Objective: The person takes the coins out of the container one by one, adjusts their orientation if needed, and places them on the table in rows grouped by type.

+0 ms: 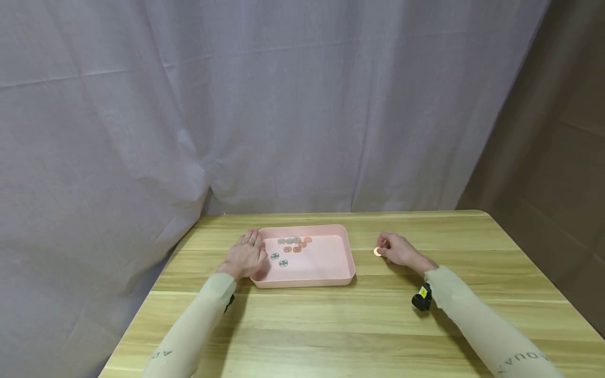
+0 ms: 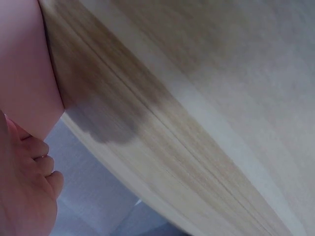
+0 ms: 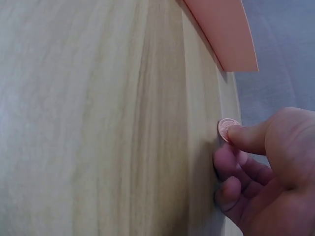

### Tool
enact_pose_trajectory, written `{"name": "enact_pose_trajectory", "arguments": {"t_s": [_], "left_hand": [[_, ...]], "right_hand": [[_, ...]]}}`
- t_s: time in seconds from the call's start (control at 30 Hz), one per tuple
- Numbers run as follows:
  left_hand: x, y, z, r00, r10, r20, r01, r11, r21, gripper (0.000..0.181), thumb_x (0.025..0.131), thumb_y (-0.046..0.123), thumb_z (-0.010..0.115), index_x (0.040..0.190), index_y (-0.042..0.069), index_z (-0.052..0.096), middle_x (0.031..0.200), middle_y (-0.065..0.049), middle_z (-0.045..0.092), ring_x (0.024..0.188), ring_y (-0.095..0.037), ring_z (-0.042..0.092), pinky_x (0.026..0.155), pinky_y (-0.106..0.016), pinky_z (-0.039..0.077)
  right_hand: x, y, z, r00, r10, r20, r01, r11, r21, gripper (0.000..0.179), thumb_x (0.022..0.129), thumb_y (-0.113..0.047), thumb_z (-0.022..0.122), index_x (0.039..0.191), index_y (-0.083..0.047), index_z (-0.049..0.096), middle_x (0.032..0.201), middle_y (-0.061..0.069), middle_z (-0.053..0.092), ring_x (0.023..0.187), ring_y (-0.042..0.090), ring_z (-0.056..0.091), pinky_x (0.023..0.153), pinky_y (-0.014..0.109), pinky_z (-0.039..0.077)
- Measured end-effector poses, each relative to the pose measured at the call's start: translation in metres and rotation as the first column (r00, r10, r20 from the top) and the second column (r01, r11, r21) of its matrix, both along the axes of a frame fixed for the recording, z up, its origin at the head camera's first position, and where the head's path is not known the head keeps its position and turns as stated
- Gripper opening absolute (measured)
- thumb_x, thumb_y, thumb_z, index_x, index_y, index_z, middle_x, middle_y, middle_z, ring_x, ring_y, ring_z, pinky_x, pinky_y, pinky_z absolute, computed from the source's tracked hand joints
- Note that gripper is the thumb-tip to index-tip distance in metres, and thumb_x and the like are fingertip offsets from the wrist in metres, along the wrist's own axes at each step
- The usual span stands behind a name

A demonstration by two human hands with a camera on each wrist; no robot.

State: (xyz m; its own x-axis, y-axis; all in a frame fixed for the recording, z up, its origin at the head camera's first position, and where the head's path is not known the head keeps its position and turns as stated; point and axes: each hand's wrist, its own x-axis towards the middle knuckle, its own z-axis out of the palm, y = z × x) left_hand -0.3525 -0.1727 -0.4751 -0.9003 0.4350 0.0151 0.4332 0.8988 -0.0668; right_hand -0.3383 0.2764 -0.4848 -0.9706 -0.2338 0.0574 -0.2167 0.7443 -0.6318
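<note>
A copper-coloured coin (image 1: 377, 252) is pinched between thumb and fingers of my right hand (image 1: 399, 250), close over the table to the right of the pink tray (image 1: 326, 262). The right wrist view shows the thumb pressed on the coin's face (image 3: 225, 127), with the other fingers bent beneath. My left hand (image 1: 243, 256) lies at the tray's left rim, fingers extended toward the back and thumb side over the inside. Inside the tray are several silver coins (image 1: 283, 263) and several copper coins (image 1: 297, 250), mostly grouped toward the back left.
The wooden table (image 1: 302, 325) extends around the tray, its far edge behind both hands. A grey curtain (image 1: 283, 131) hangs behind the table, and a brown wall-like covering (image 1: 557, 157) stands along the right side. A black wrist camera (image 1: 421, 298) hangs under the right wrist.
</note>
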Motion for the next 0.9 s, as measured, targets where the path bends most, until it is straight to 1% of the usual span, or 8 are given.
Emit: {"name": "enact_pose_trajectory", "arguments": {"t_s": [0.17,0.3,0.37,0.43,0.6,0.67,0.73,0.9], "left_hand": [[0.0,0.0,-0.001,1.0,0.007,0.008,-0.007,1.0,-0.008,0.061,0.105,0.034,0.019,0.153,-0.004,0.022,0.161,-0.023,0.021,0.151,-0.036,0.02,0.125,-0.047,0.019],[-0.001,0.001,-0.002,1.0,0.01,0.011,-0.01,1.0,-0.013,0.062,0.105,0.034,0.019,0.153,-0.004,0.023,0.161,-0.023,0.022,0.151,-0.036,0.021,0.125,-0.048,0.019],[-0.001,0.001,-0.002,1.0,0.01,0.009,-0.01,1.0,-0.009,0.062,0.105,0.034,0.019,0.153,-0.004,0.023,0.161,-0.023,0.022,0.151,-0.036,0.021,0.125,-0.048,0.02],[-0.001,0.001,-0.002,1.0,0.01,0.004,-0.01,1.0,-0.008,0.062,0.105,0.034,0.019,0.153,-0.004,0.024,0.161,-0.023,0.023,0.15,-0.036,0.021,0.125,-0.048,0.02],[0.0,0.0,-0.001,1.0,0.013,-0.004,-0.013,1.0,-0.006,0.061,0.105,0.034,0.021,0.153,-0.004,0.025,0.161,-0.022,0.023,0.151,-0.036,0.021,0.125,-0.048,0.019],[0.0,0.0,-0.001,1.0,0.015,-0.004,-0.015,1.0,-0.004,0.061,0.105,0.034,0.021,0.153,-0.004,0.025,0.161,-0.022,0.023,0.151,-0.036,0.021,0.125,-0.048,0.019],[0.0,0.0,0.0,1.0,0.017,-0.002,-0.017,1.0,-0.005,0.061,0.105,0.034,0.021,0.153,-0.004,0.025,0.161,-0.022,0.023,0.151,-0.036,0.021,0.125,-0.047,0.019],[0.0,0.001,0.0,1.0,0.023,-0.001,-0.023,0.999,-0.022,0.062,0.105,0.034,0.02,0.153,-0.004,0.023,0.161,-0.022,0.022,0.151,-0.035,0.02,0.125,-0.046,0.018]], "right_hand": [[-0.003,0.002,0.0,1.0,-0.015,-0.022,0.017,0.998,0.058,0.012,0.089,-0.009,0.066,0.085,-0.004,0.057,0.076,0.005,0.059,0.067,0.015,0.051,0.06,0.025,0.041],[-0.005,0.003,0.0,1.0,-0.021,-0.001,0.021,0.995,0.094,0.013,0.087,-0.011,0.068,0.085,-0.005,0.057,0.078,0.005,0.058,0.072,0.017,0.05,0.064,0.026,0.039],[-0.007,0.003,0.0,0.999,-0.032,0.014,0.03,0.994,0.101,0.013,0.087,-0.012,0.069,0.084,-0.005,0.057,0.079,0.005,0.058,0.072,0.017,0.05,0.065,0.026,0.039],[-0.008,0.004,0.0,1.0,-0.024,0.015,0.022,0.994,0.109,0.014,0.087,-0.012,0.069,0.084,-0.005,0.057,0.078,0.005,0.058,0.071,0.017,0.049,0.063,0.026,0.039],[-0.01,0.004,0.001,1.0,-0.01,0.006,0.009,0.992,0.127,0.019,0.087,-0.016,0.071,0.081,-0.005,0.058,0.071,0.002,0.055,0.065,0.014,0.046,0.058,0.025,0.037],[-0.01,0.004,0.003,1.0,-0.01,0.01,0.009,0.992,0.126,0.019,0.088,-0.017,0.071,0.081,-0.006,0.058,0.069,0.001,0.053,0.062,0.014,0.045,0.057,0.025,0.036],[-0.01,0.004,0.004,1.0,-0.007,0.011,0.005,0.993,0.119,0.017,0.09,-0.016,0.068,0.081,-0.006,0.058,0.071,0.002,0.055,0.063,0.014,0.045,0.057,0.026,0.037],[-0.007,0.0,0.013,0.999,0.014,0.047,-0.016,0.999,0.041,0.014,0.097,-0.012,0.055,0.086,-0.003,0.058,0.081,0.01,0.063,0.067,0.015,0.053,0.056,0.025,0.043]]}}
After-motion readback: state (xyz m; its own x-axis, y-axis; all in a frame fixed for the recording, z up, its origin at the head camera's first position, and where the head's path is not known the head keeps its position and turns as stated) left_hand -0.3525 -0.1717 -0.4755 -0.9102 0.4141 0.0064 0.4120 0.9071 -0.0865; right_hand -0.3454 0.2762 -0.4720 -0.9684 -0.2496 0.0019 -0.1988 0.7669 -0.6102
